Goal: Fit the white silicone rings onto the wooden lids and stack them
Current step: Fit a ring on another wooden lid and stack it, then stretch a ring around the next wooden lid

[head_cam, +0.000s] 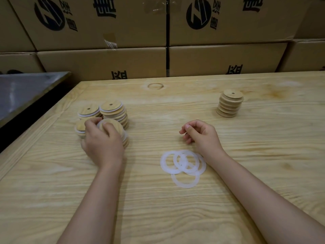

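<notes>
Head view: a person works at a pale, strongly grained wooden table (167, 217), both bare forearms reaching forward.
Left hand (103, 140): fingers and thumb are curled round the rim of the top lid (113, 123) on a low pile at the left. It is probably being squared onto that pile.
Right hand (202, 134): sits mid-table with fingers loosely curled and nothing visible in them. It is just beyond the rings, handy for taking the next one.
Rings (182, 164): thin, flat, milky hoops that look soft and slightly see-through. They overlap loosely between the arms, within easy reach.
Finished stacks (112, 110): round discs of light wood, each with a small centre hole. White edges show between the layers, and the stacks crowd close together at the left.
Bare stack (229, 104): stepped wooden lids with no white showing, well apart at the far right. This is likely the supply.
Background: brown cardboard boxes (105, 23) with dark print, and a dull metal surface (26, 88) at the left.
</notes>
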{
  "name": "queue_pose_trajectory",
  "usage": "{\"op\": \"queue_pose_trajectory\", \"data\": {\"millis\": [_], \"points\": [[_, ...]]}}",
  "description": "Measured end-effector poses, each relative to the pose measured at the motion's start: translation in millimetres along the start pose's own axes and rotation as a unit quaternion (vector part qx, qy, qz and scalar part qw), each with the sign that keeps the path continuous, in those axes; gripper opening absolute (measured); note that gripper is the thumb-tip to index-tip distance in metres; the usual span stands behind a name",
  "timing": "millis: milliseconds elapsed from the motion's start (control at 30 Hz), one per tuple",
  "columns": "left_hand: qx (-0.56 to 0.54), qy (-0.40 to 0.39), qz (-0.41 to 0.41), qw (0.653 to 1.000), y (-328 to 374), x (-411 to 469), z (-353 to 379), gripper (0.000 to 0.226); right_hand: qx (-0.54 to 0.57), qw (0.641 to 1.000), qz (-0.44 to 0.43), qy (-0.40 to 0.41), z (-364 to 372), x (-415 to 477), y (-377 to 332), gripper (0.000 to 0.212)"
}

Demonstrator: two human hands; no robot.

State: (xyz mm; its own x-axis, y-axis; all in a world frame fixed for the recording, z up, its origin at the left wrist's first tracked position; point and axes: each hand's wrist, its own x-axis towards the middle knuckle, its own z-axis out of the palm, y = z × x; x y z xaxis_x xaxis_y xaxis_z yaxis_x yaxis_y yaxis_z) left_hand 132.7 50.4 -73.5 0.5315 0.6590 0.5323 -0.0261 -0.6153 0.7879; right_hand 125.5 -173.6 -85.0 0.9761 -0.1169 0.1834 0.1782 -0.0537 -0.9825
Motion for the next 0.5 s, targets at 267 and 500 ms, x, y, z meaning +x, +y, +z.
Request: {"op": "queue_pose_trajectory", "data": {"millis": [267,500], "points": [[0.098,-0.008,0.023,0.995,-5.8,0.1,2.8,0.025,-0.008,1.0,0.0,-0.002,0.2,-0.2,-0.5,0.017],[0.087,0.002,0.031,0.996,-4.8,-1.5,5.1,0.017,-0.012,1.0,0.006,-0.005,0.1,-0.5,-0.8,0.016]]}}
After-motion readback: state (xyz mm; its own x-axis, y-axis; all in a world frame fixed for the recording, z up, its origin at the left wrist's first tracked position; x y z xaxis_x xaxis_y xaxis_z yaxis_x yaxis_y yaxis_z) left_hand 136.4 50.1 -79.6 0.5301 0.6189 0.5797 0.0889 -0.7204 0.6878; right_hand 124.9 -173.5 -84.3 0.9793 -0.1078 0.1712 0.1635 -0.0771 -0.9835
